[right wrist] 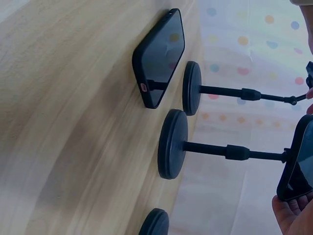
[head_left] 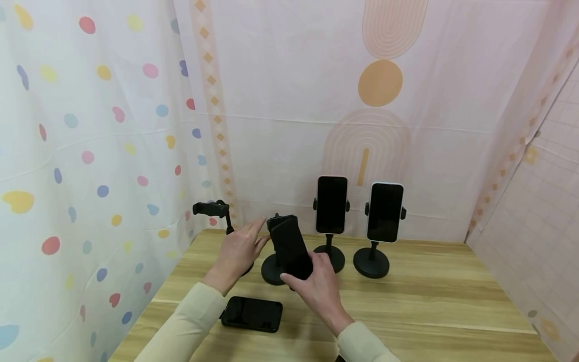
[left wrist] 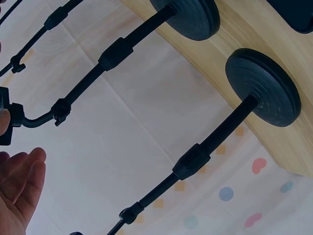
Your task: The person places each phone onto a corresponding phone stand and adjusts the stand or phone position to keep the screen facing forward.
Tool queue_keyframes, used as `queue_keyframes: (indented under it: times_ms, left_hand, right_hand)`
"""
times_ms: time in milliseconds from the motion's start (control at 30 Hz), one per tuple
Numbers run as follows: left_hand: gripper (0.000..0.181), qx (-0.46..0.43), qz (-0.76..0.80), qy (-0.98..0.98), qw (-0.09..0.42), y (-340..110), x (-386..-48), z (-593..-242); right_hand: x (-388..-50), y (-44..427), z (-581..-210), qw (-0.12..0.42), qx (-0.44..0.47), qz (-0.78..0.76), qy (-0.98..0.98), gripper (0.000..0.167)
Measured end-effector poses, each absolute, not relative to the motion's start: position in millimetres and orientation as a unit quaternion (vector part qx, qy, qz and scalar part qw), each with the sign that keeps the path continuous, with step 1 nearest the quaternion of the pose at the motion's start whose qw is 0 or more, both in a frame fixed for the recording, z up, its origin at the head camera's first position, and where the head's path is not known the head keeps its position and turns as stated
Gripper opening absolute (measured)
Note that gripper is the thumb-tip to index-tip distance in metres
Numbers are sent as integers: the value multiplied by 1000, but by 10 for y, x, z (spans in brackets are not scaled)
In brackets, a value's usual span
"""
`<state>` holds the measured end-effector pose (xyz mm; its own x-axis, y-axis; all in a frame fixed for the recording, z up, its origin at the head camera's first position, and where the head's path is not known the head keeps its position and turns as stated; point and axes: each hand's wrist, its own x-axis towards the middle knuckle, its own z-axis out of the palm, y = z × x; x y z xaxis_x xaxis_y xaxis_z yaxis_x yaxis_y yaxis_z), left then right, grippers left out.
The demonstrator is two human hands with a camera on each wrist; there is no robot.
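My right hand [head_left: 320, 287] grips the lower end of a black smartphone [head_left: 290, 246], thumb on its near edge and fingers behind. The phone leans against the clamp of a black phone stand [head_left: 272, 270]; whether the clamp holds it cannot be made out. At that clamp's left side is my left hand [head_left: 238, 251]. In the left wrist view, one fingertip lies on the stand's clamp [left wrist: 5, 134], while other fingers [left wrist: 30, 181] are bent loosely below it. Left of this hand stands another phone stand with a bare clamp [head_left: 210, 208].
Two more stands at the right carry upright phones, one black-edged [head_left: 332, 205] and one white-edged [head_left: 385, 212]. Another black phone [head_left: 252, 314] lies flat on the wooden table [head_left: 434, 306] near the left forearm. Patterned curtains [head_left: 271, 100] hang behind and beside the table.
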<state>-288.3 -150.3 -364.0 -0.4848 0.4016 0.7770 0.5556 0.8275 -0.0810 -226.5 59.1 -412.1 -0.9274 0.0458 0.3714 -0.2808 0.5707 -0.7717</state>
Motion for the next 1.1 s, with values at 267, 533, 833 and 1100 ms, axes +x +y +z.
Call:
queue_keyframes:
  times_ms: [267, 533, 833, 1100]
  left_hand:
    - [50, -280, -85, -856, 426, -1465, -2878, -3609]
    - [45, -287, -84, -847, 439, -1447, -2902, -3620]
    - [32, -285, -72, -841, 454, -1413, -2928, -3625]
    - [30, -287, -80, -840, 453, -1412, -2945, -3626]
  right_hand:
    - [-2314, 531, -4031, 172, 76, 485, -854, 83]
    - [-2386, 453, -3914, 171, 73, 510, -840, 73]
    - [-2453, 404, -3815, 155, 70, 527, -833, 72]
    - [-2506, 379, -3782, 147, 73, 534, -830, 73]
